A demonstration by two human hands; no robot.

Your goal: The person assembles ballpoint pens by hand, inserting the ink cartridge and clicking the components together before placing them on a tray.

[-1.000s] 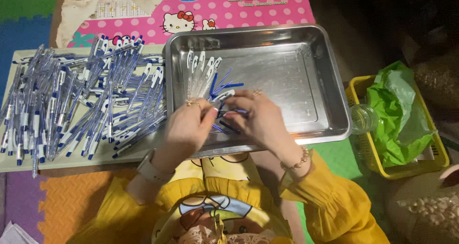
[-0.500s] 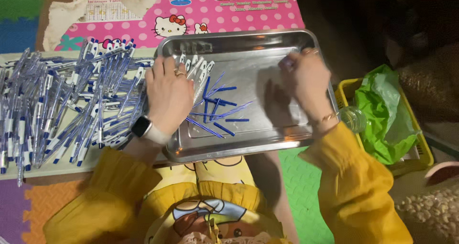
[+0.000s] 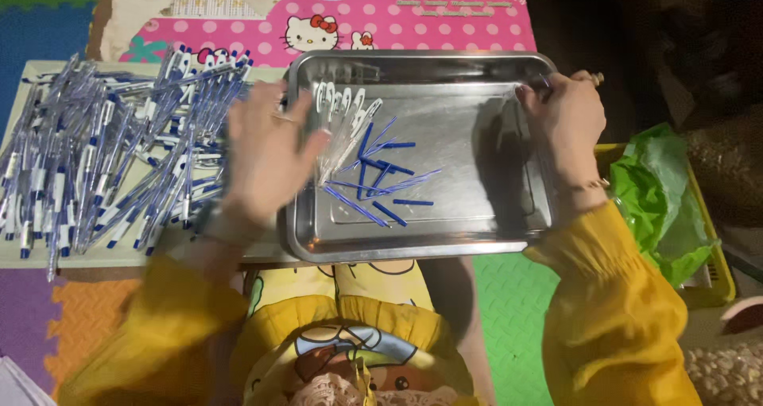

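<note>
A shiny rectangular metal tray (image 3: 445,243) lies in front of me. In it are several clear pen barrels (image 3: 342,108) in a row and several loose blue refills (image 3: 377,179). My left hand (image 3: 266,151) is blurred, with fingers spread, over the tray's left rim and next to the barrels; nothing is in it. My right hand (image 3: 564,120) rests on the tray's right rim near the far corner, its fingers curled over the edge. To the left of the tray, a big heap of clear and blue pens (image 3: 103,159) covers a pale board.
A pink dotted cartoon table top (image 3: 413,20) lies behind the tray. At the right stands a yellow basket (image 3: 715,283) with a crumpled green plastic bag (image 3: 660,199). Coloured foam floor mats (image 3: 509,310) are below. My yellow sleeves hang over the near edge.
My hands were together over the refills in the tray's middle. They have spread apart, the left to the tray's left rim and the right to its right rim.
</note>
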